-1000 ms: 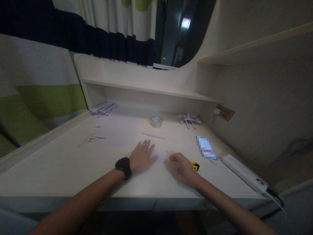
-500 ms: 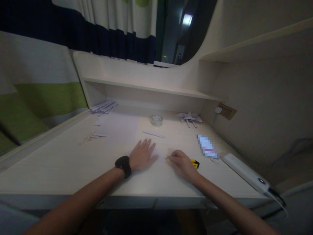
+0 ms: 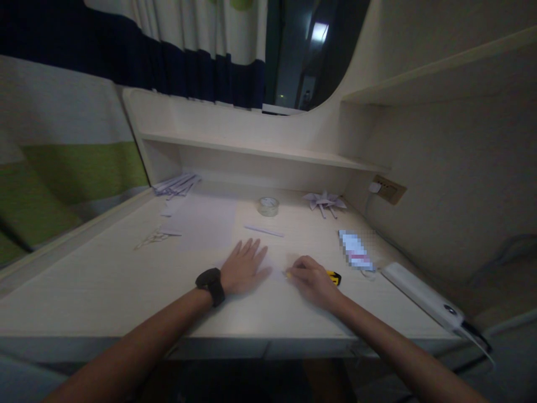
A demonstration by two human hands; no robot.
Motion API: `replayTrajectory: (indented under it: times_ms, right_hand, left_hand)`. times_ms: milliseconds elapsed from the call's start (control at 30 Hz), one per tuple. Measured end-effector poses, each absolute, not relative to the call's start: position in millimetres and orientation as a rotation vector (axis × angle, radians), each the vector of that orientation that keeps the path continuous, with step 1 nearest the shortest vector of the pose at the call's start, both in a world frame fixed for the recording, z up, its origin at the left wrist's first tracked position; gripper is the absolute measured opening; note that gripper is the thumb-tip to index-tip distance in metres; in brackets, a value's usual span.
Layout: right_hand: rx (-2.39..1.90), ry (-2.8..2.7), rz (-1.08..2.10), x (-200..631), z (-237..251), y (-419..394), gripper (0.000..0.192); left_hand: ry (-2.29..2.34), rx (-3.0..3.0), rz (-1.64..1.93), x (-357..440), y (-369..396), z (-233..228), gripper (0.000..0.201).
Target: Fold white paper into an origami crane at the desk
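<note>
My left hand [image 3: 245, 268] lies flat with spread fingers, pressing a small piece of white paper [image 3: 277, 270] against the desk. A dark watch is on that wrist. Just to the right, my right hand [image 3: 311, 282] is closed around a yellow and black utility knife [image 3: 334, 278]. Its back end sticks out behind the hand, and its front end points at the paper's right side; the blade is too faint to make out. Beyond my left fingertips rests a thin white paper strip [image 3: 264, 230].
Behind the strip stands a roll of clear tape [image 3: 268, 207]. White sheets [image 3: 210, 215], folded paper strips [image 3: 176, 184] and small paper scraps [image 3: 157, 238] lie left. On the right are a folded paper shape [image 3: 324, 202], a phone [image 3: 356, 249] and a white power strip [image 3: 423, 294].
Both hands keep nearly the same place and grip. Only a very slight shift of the whole view shows.
</note>
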State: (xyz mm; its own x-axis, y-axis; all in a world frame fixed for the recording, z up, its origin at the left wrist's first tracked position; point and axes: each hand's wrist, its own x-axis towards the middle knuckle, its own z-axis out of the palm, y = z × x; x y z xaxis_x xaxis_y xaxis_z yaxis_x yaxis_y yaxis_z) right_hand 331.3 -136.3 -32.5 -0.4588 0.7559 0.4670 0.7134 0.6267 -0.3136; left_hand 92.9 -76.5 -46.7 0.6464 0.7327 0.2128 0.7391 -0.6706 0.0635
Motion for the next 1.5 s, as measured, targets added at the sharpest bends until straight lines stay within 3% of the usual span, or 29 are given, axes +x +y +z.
replayTrajectory:
  times_ms: [1033, 1333, 1500]
  right_hand:
    - [-1.144, -2.328, 0.221, 351, -22, -152, 0.018]
    - [-1.215, -2.394, 0.367, 362, -5, -147, 0.017]
    - [-1.352, -2.359, 0.391, 383, -7, -138, 0.014]
  left_hand:
    - [-1.29, -2.831, -0.417, 93, -77, -48, 0.069]
    - [-1.547, -2.653, -0.765, 85, -66, -31, 0.049]
    - [-1.787, -2.431, -0.771, 67, -56, -19, 0.041]
